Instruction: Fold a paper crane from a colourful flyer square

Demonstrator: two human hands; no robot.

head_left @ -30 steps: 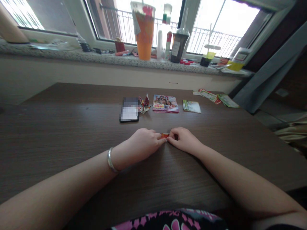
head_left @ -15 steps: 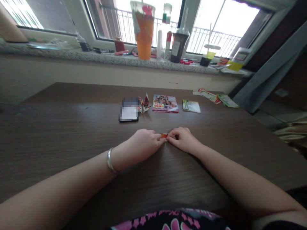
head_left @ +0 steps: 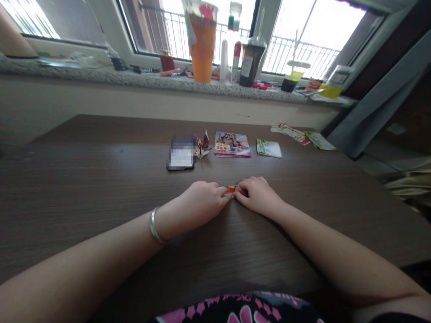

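Observation:
A small piece of folded paper, orange-red with a pale edge, lies low over the table between my two hands, and most of it is covered by fingers. My left hand, with a silver bangle at the wrist, pinches its left end. On the right end, the thumb and fingertips of my right hand are closed. Beyond the hands sits a folded paper crane, beside a phone with a blurred screen. A stack of printed leaflets lies right of the crane.
A smaller green-and-white stack of cards and several loose paper slips lie toward the back right of the brown table. Along the granite windowsill stand an orange drink cup, a dark cup and bottles.
Both hands stay almost in place on the folded paper. My right hand's fingers have shifted very slightly; the things on the table have not moved.

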